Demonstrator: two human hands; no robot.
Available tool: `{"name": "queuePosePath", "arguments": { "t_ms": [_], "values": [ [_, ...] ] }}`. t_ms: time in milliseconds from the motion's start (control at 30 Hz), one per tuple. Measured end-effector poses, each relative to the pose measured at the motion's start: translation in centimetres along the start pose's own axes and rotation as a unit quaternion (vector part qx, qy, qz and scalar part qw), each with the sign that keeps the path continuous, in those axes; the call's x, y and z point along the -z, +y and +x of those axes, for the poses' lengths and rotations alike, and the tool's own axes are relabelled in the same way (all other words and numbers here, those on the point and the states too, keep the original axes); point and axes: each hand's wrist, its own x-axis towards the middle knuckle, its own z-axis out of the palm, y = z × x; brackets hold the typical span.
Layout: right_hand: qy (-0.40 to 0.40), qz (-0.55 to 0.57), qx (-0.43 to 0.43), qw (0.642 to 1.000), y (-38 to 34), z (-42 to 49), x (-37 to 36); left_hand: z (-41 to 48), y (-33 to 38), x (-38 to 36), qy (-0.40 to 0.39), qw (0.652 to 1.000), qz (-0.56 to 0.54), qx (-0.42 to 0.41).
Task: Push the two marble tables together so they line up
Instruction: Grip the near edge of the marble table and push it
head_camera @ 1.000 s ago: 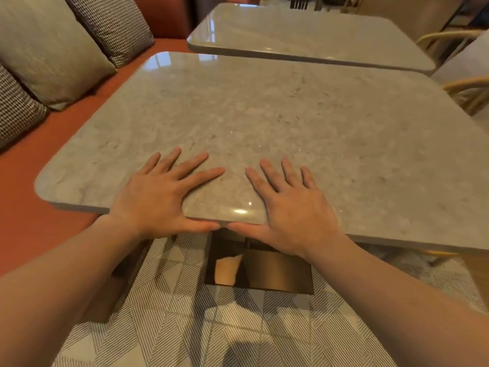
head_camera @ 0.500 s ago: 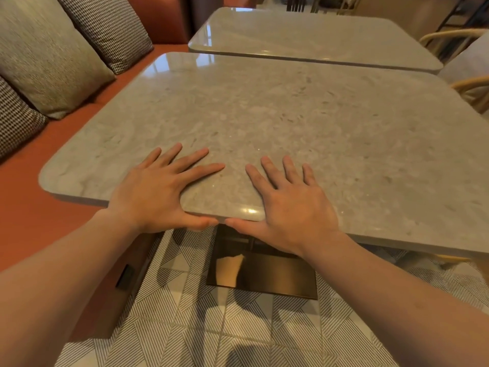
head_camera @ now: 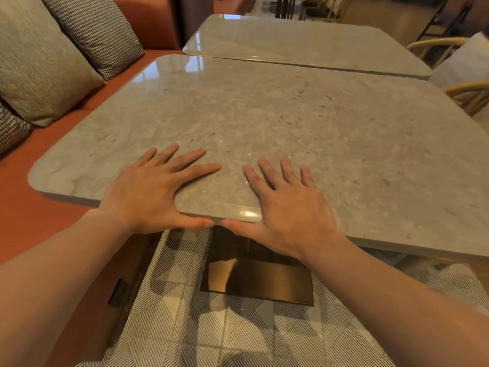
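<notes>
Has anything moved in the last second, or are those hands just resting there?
Hardly anything. The left hand and right hand stay flat on the near table, thumbs along its front edge. Any slide towards the far table is too slight to tell; only the view shifts a little. The tables' left corners remain offset.

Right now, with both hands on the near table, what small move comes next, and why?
Probably nudge the near table slightly rightward. The left hand and right hand press flat at its near edge; its far edge looks almost against the far table, but its left corner juts toward the bench.
</notes>
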Motion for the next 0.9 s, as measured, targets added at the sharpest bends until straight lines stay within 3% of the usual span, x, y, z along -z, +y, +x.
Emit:
{"name": "queuePosePath", "arguments": {
  "t_ms": [433, 533, 700, 900],
  "values": [
    [-0.017, 0.022, 0.008, 1.0, -0.1, -0.2, 0.3, 0.0, -0.6, -0.5, -0.013, 1.0, 0.009, -0.009],
    [-0.02, 0.01, 0.023, 0.999, 2.9, -1.8, 0.4, 0.2, -0.4, -0.2, -0.022, 1.0, 0.004, -0.002],
    [-0.017, -0.034, -0.026, 0.999, 9.0, -6.1, 0.4, 0.0, 1.4, 0.5, -0.058, 0.998, -0.018, 0.012],
    [-0.034, -0.034, -0.007, 0.999, 9.3, -5.6, 0.9, 4.1, 7.0, 0.0, -0.06, 0.996, -0.024, -0.066]
  ]
}}
